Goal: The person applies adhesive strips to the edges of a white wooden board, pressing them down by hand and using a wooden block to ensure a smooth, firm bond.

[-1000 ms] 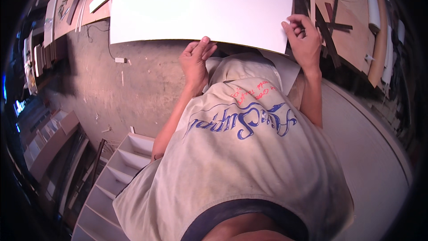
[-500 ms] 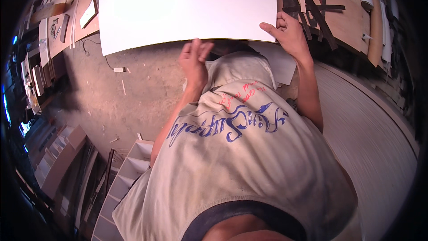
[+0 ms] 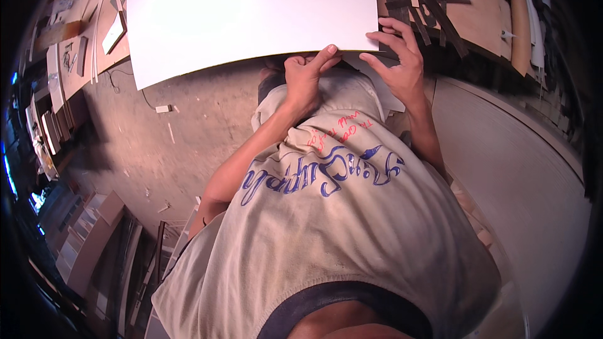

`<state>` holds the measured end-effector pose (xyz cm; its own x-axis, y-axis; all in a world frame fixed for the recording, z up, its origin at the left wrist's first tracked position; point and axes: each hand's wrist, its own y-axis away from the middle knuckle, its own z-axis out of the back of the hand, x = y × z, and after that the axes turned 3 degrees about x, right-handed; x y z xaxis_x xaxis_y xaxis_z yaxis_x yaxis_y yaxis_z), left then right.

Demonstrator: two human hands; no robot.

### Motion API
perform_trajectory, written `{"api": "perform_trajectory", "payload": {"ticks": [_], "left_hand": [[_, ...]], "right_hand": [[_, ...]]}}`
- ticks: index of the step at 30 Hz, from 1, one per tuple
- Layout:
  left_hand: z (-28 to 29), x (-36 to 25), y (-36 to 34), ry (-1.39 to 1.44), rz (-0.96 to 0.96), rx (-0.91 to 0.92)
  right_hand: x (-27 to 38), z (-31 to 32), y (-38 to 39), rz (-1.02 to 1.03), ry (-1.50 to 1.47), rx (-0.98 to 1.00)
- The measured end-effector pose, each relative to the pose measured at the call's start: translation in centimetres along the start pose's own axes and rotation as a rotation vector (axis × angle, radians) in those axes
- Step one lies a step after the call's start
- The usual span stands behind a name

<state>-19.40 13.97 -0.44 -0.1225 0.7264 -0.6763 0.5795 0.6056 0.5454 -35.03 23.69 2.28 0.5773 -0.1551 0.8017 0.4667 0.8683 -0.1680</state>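
A large white panel (image 3: pixel 251 12) lies flat on the workbench in front of me, and a thin yellowish line runs along its near edge. My left hand (image 3: pixel 304 81) is closed at that edge, thumb on top and the other fingers curled partly out of sight below. Beside the panel's near right corner, my right hand (image 3: pixel 403 63) is open, thumb and fingers spread apart. Its fingertips come close to the corner; whether they touch it I cannot tell.
Dark strips (image 3: pixel 433 9) lie crossed on the bench (image 3: pixel 480 12) right of the panel. Rolls (image 3: pixel 520 25) stand at the far right. A large pale board (image 3: pixel 502 150) is at my right side. Left are wood offcuts (image 3: pixel 81 56) and a small white block (image 3: pixel 163 108) on the floor.
My left hand has moved right along the near edge and closed on it. My right hand has opened wider, slipping slightly downward at the corner. The view has shifted a little.
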Motion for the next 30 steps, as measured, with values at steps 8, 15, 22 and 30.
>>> {"api": "perform_trajectory", "payload": {"ticks": [8, 15, 22, 30], "left_hand": [[0.5, -0.1, -1.0, -0.060, -0.158, 0.083], [1.1, 0.5, -1.6, -0.024, -0.129, 0.104], [1.3, 1.3, -1.5, 0.060, 0.042, 0.183], [-1.3, 2.0, -2.4, -0.066, 0.224, 0.202]], "right_hand": [[-0.2, -0.4, 0.1, 0.120, 0.072, 0.032], [-0.2, -0.2, -0.3, 0.151, 0.142, 0.087], [0.1, -0.6, -0.9, 0.081, 0.167, 0.091], [0.0, 1.1, -1.7, -0.005, -0.073, 0.050]]}}
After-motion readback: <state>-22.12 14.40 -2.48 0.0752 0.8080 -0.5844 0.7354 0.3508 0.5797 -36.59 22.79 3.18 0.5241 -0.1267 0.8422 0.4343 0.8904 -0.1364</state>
